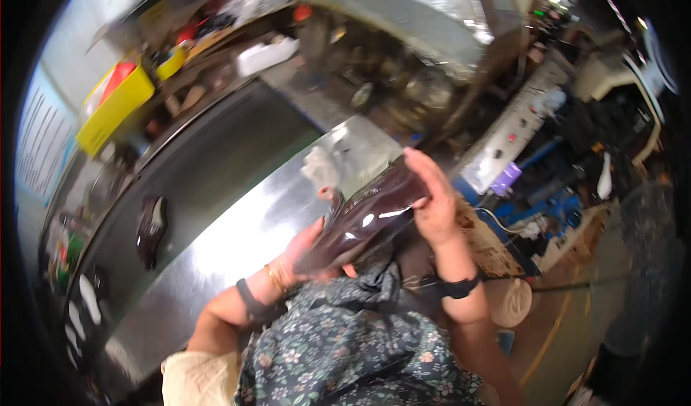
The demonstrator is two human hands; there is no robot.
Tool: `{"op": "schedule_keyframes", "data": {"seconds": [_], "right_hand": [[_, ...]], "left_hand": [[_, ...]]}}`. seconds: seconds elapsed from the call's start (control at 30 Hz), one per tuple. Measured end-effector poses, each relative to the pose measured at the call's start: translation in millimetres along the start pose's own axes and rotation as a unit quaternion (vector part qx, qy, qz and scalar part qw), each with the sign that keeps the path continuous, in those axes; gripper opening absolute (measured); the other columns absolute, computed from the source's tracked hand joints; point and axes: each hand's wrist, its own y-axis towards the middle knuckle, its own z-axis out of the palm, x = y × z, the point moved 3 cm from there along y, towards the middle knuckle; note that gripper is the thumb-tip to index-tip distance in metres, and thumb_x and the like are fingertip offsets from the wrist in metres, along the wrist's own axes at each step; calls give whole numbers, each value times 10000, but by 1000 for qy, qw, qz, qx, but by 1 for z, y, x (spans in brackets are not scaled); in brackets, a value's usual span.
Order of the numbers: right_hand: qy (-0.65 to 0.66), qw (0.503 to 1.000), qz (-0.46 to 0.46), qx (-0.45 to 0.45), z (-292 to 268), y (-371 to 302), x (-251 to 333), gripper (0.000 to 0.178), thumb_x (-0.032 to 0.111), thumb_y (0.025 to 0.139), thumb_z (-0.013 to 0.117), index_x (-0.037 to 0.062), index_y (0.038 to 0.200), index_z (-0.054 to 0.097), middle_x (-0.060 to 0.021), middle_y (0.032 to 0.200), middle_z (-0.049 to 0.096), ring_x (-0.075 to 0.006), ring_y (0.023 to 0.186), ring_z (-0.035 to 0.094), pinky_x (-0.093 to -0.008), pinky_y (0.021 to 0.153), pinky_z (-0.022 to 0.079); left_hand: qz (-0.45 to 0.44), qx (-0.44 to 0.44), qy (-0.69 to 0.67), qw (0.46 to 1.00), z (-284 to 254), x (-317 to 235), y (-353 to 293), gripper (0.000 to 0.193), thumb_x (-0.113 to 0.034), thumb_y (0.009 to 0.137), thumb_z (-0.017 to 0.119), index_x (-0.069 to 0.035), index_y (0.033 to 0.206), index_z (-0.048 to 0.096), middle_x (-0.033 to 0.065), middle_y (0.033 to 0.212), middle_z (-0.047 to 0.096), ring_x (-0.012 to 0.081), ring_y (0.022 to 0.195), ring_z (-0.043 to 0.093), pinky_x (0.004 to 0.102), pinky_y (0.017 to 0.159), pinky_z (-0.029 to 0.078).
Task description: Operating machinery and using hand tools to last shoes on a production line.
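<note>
Between my two hands is a long, glossy, dark brown piece (371, 219), shaped like a shoe; its exact kind is hard to tell. My left hand (291, 258) grips its lower left end, with the fingers partly hidden beneath it. At the upper right end my right hand (435, 201) clasps it, thumb on the near side and fingers along the far edge. It is held tilted over the near edge of a shiny metal table (230, 251). Just beyond it lies a crumpled whitish cloth or glove (321, 170).
A dark conveyor belt (237, 136) runs behind the metal surface, carrying a dark brown shoe-like piece (150, 231). Several white pieces (89, 298) lie at lower left. A yellow bin (115, 111) stands at far left. To the right are a control panel (512, 129) and a cardboard-like board (489, 244).
</note>
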Motion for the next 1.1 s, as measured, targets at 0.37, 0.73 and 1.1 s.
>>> {"op": "schedule_keyframes", "data": {"seconds": [0.37, 0.73, 1.1], "right_hand": [[-127, 985, -33, 110, -9, -58, 19, 507, 384, 716, 781, 32, 1051, 634, -150, 1008, 681, -269, 918, 676, -365, 838, 529], [317, 812, 486, -63, 60, -146, -38, 322, 161, 951, 584, -2, 1228, 573, -105, 1123, 647, -142, 1077, 562, -311, 970, 427], [231, 771, 588, 81, 93, -160, -73, 625, 523, 1025, 248, 60, 1253, 600, -144, 1170, 665, -300, 1048, 643, -369, 934, 468]], "left_hand": [[69, -416, 448, 788, -22, -6, 139, 485, -517, 995, 429, -85, 913, 634, 47, 827, 632, 148, 722, 589, 309, 608, 458], [163, -333, 785, 497, -27, -26, 118, 486, -205, 800, 732, -28, 1217, 556, 166, 1136, 618, 302, 1092, 590, 381, 972, 447], [147, -400, 495, 757, -67, -15, 84, 499, -127, 860, 707, -47, 1288, 463, 54, 1061, 598, 146, 952, 573, 287, 839, 482]]}}
